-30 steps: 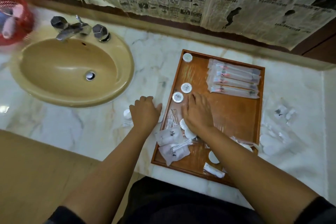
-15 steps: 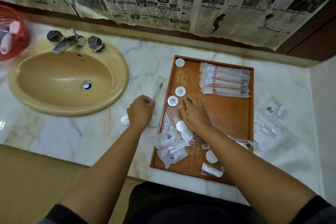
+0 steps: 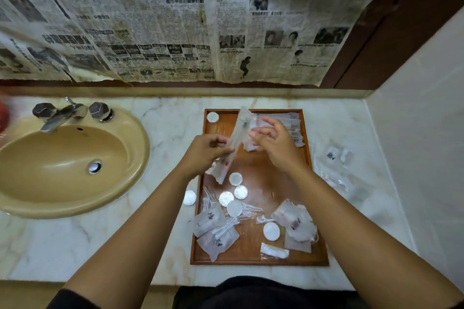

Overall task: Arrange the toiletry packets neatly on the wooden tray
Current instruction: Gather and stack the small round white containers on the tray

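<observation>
A wooden tray (image 3: pixel 258 259) lies on the marble counter to the right of the sink. My left hand (image 3: pixel 204 152) grips a long clear toothbrush packet (image 3: pixel 237 138), held tilted above the tray's left side. My right hand (image 3: pixel 272 139) hovers beside the packet's upper end with fingers loosely bent; I cannot tell if it touches it. Behind that hand lies a row of long packets (image 3: pixel 293 128). Round white discs (image 3: pixel 237 192), small frosted sachets (image 3: pixel 213 229) and cotton swabs are scattered over the tray's near half.
A beige sink (image 3: pixel 67 165) with a chrome tap (image 3: pixel 62 114) is on the left. More clear packets (image 3: pixel 336 165) lie on the counter right of the tray, and one white disc (image 3: pixel 189 197) sits just left of it. Newspaper covers the back wall.
My left hand picked the long packet up off the counter left of the tray and raised it over the tray. My right hand left the discs and moved up beside it. The camera tilted upward.
</observation>
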`<state>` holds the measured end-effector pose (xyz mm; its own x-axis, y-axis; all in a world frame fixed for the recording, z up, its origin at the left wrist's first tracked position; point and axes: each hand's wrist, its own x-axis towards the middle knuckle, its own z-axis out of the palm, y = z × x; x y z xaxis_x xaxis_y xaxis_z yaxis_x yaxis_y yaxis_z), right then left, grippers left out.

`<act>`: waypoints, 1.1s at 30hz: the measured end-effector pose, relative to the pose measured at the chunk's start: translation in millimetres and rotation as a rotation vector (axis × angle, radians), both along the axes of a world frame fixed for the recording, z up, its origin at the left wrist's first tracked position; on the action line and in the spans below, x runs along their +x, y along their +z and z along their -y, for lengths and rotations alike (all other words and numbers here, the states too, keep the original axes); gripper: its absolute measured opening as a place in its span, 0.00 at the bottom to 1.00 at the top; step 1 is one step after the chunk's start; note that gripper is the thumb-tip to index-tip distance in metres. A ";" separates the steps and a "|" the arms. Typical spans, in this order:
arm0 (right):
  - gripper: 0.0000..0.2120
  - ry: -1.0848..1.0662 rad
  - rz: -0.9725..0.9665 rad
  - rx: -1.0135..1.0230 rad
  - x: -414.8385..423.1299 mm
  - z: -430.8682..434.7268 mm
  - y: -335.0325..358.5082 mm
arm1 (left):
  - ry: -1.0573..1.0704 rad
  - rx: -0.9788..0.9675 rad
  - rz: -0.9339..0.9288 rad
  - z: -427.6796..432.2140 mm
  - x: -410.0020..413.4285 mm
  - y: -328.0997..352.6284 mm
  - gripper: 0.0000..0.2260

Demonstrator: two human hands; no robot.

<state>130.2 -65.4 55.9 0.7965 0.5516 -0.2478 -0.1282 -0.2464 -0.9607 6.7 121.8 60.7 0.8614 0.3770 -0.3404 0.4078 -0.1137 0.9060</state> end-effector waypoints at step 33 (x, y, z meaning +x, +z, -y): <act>0.12 -0.018 0.622 -0.896 75.0 91.9 -84.7 | -0.266 1.072 0.070 45.6 70.4 -103.5 0.06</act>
<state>205.2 -157.3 -28.8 0.9276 0.3587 -0.1047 0.3075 -0.8920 -0.3313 77.1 76.2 -42.8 0.9632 0.2475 0.1048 0.2056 -0.9297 0.3056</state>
